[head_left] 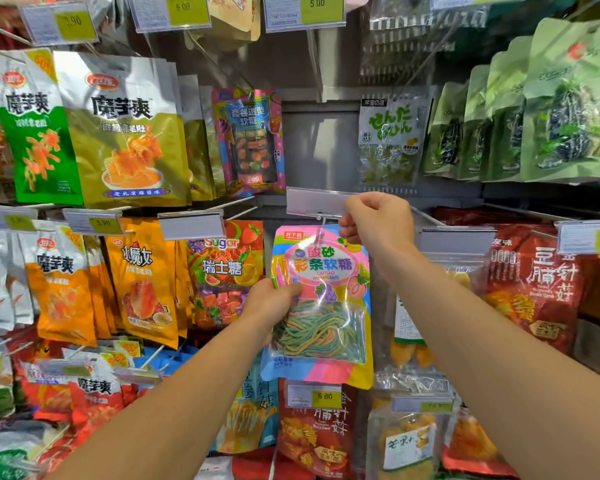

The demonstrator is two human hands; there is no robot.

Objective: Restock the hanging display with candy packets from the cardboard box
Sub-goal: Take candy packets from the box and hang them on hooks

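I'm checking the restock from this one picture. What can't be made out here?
- Cardboard box: not in the head view.
- Hook tip behind the candy packet: covered by the right hand.
- Price tag above it: shows no readable print.
- Top row tags: blurred.

Nothing is being worn on either forearm or wrist: no sleeves, watch or gloves are being shown. The left hand (274,299) and right hand (378,221) are being left bare, without rings.
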